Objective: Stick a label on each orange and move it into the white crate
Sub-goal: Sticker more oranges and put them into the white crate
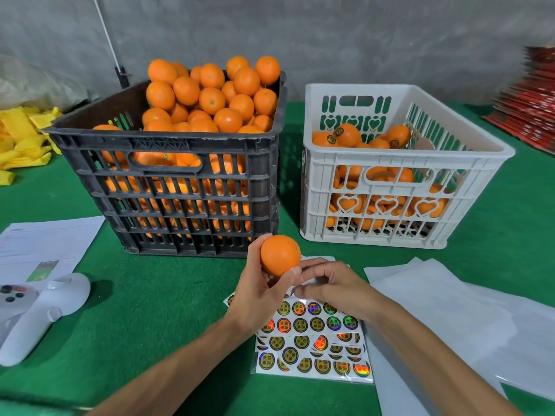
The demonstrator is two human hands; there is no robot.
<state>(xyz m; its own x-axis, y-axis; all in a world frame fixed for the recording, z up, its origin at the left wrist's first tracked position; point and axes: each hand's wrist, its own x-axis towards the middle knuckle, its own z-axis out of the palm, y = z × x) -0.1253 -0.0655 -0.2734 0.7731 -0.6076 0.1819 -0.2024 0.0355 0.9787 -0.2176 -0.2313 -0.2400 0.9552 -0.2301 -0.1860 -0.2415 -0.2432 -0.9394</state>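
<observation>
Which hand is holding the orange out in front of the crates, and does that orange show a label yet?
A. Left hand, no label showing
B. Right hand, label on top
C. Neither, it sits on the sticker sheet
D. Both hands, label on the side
A: the left hand grips the orange, whose visible skin is bare, while the right hand reaches over the sticker sheet.

One head-worn wide-angle view looks forward and down, close over the green felt-covered surface, crates straight ahead.
</observation>
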